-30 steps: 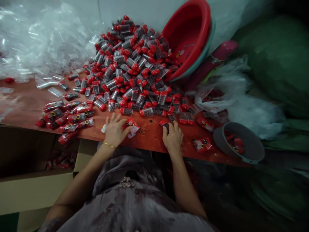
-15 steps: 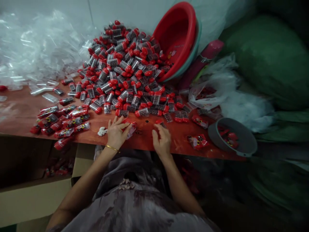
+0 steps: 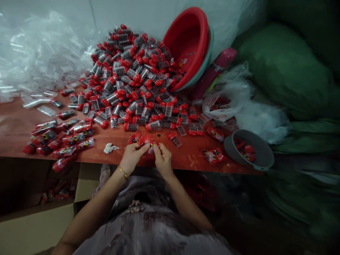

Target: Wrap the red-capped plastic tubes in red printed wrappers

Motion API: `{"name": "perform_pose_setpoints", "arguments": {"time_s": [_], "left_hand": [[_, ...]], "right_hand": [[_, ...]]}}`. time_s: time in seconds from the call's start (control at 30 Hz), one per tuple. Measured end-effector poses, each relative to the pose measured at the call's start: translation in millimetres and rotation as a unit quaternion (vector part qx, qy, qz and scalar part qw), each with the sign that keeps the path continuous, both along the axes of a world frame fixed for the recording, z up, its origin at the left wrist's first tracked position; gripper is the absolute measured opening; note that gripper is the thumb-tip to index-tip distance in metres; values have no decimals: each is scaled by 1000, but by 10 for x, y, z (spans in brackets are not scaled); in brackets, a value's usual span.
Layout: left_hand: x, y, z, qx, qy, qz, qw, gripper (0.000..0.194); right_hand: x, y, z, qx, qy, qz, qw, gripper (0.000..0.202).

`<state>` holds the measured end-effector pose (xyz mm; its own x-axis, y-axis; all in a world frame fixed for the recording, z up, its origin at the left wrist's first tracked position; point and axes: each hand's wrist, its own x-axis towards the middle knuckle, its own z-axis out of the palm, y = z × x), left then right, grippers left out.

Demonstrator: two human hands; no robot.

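Red packet sits pinched between both hands at the bench edge. Left hand and right hand each close their grip on it.

My one camera rides on the person's head, tilted forward and down over the red table, near enough that forearms fill the lower frame; both hands meet just below centre, the pile of red-capped vials lies toward 12 o'clock, a grey bowl at 3 o'clock
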<state>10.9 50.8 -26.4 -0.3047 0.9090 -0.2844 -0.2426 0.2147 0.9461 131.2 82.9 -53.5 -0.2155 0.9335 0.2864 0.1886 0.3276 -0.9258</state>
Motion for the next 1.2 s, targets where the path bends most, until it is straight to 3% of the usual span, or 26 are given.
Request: {"name": "perform_pose_setpoints", "arguments": {"time_s": [0.2,0.33,0.43,0.5,0.53,0.6,0.67,0.73,0.8,0.87,0.97,1.2], "left_hand": [[119,14,-22,49,-8,47,998,32],[19,7,12,15,-69,81,994,38],[-58,18,45,-7,-109,99,989,41],[-77,33,67,-25,-140,104,984,43],[-78,40,77,-37,-159,103,981,44],[-72,45,95,-58,-192,96,975,44],[-66,37,111,-69,-212,85,971,44],[-64,18,119,-73,-219,75,970,44],[-62,-3,119,-78,-211,64,972,43],[-55,-19,111,-76,-191,51,977,42],[-37,-34,102,-50,-153,28,986,41],[-64,-75,156,0,-64,-56,996,39]], "right_hand": [[0,-3,-44,32,-65,-23,997,40],[283,235,-48,63,-149,-62,985,33],[565,440,-127,95,-378,-175,904,42],[700,523,-204,104,-457,-163,868,43],[743,539,-237,109,-468,-145,865,40],[784,518,-271,115,-444,-120,880,35],[782,420,-241,106,-363,-111,919,35],[760,258,-143,57,-252,-74,963,35],[730,71,0,-35,-151,4,988,34],[695,-90,148,-104,-85,66,989,33],[638,-204,306,-150,-42,108,982,32],[543,-162,339,-225,-26,145,963,34]]}}
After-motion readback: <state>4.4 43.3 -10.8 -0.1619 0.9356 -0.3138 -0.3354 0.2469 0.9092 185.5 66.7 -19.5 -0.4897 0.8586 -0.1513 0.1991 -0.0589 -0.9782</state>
